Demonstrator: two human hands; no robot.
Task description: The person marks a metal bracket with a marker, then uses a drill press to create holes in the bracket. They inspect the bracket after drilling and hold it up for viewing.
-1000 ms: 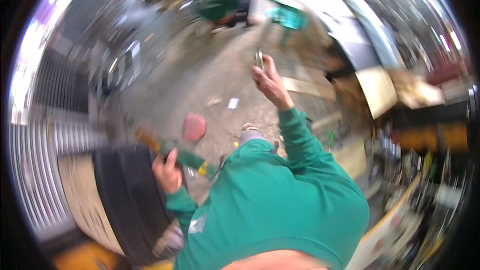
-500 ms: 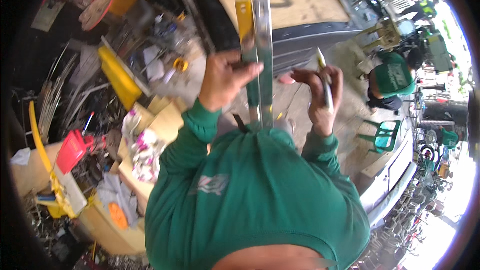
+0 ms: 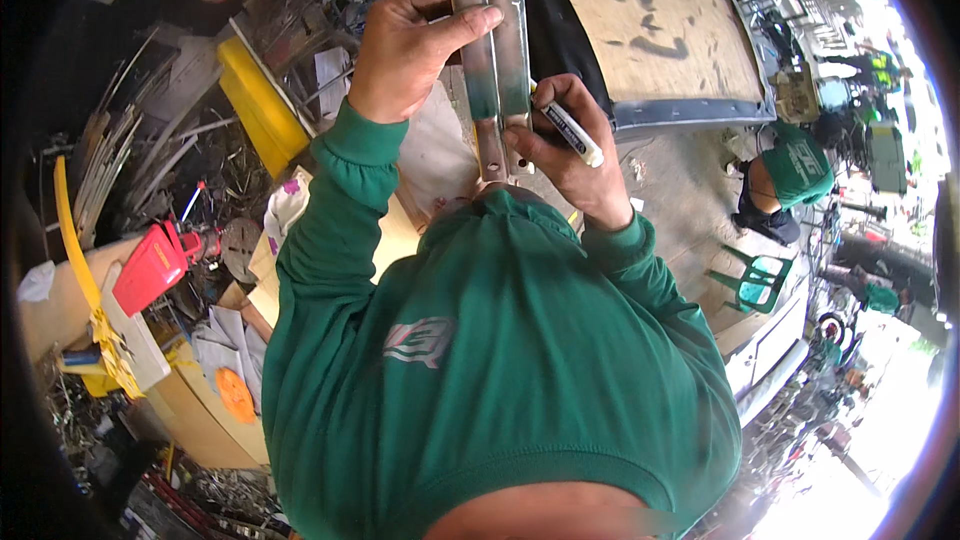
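Head view, looking down over the wearer's green sweatshirt. The left hand (image 3: 405, 50) is closed around two long metal strips (image 3: 495, 50) held side by side and upright in front of the chest, thumb pressed across their faces; the upper end of one strip carries a yellow tip. The right hand (image 3: 570, 155) is closed on a white marker pen (image 3: 570, 130), its fingertips braced against the lower end of the strips, just above the chest. The step in hand appears to be marking the strips. To do it well, the left thumb should likely keep both strips flush and level so they cannot slide past one another, while the right hand rests its fingers on the metal as a steady guide for the pen tip; a short, firm stroke across both edges would probably give a mark that matches on each piece. Count: two strips, one pen, two hands at work. Surroundings: one yellow container (image 3: 260, 105) and one red tool (image 3: 150, 265) amid scrap at left, one large wooden panel (image 3: 650, 20) above, and one other person in green (image 3: 785, 180) near a green plastic chair (image 3: 755, 280) at right.
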